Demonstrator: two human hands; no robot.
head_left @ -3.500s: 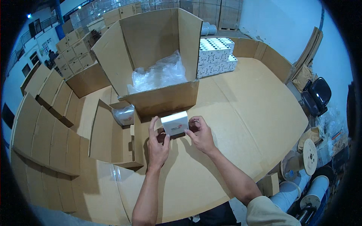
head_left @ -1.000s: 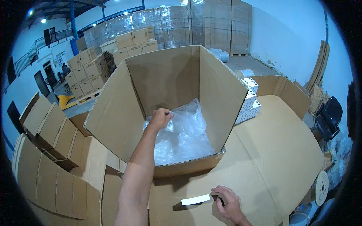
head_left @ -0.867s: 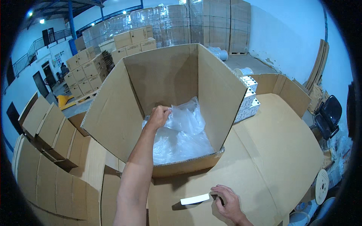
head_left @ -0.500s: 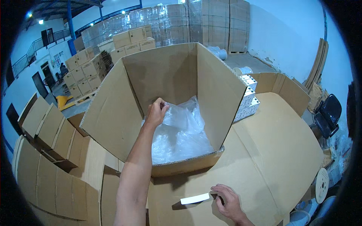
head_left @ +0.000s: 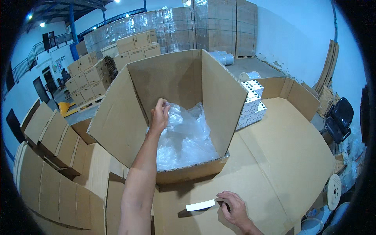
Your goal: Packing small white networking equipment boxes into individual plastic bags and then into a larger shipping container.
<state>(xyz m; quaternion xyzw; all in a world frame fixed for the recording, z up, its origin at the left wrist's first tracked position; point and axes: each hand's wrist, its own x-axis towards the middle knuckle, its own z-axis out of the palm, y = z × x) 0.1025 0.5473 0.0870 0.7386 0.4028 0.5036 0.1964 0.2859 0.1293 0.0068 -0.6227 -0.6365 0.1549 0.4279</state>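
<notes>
Inside a tall cardboard box (head_left: 166,76) with its front side low lie crumpled clear plastic bags (head_left: 184,147). My left hand (head_left: 159,116) reaches in over the front, its fingers pinching the upper edge of the plastic. On the cardboard-covered table, my right hand (head_left: 235,209) rests loosely curled, thumb and fingers apart, with nothing seen in it. Just left of its fingertips lies a narrow white piece (head_left: 200,205), like a slim flat carton, casting a dark shadow. A small gap separates it from my fingers.
Stacked white cartons (head_left: 252,105) stand right of the box on the table's cardboard sheet (head_left: 282,156). Rows of folded cardboard (head_left: 58,192) fill the left. Beyond are boxes on a pallet (head_left: 88,76), a black chair (head_left: 338,119) and a cable reel (head_left: 333,192).
My left hand has lifted slightly, raising the plastic a little. The view has shifted slightly; my right hand and the white piece keep about the same places.
</notes>
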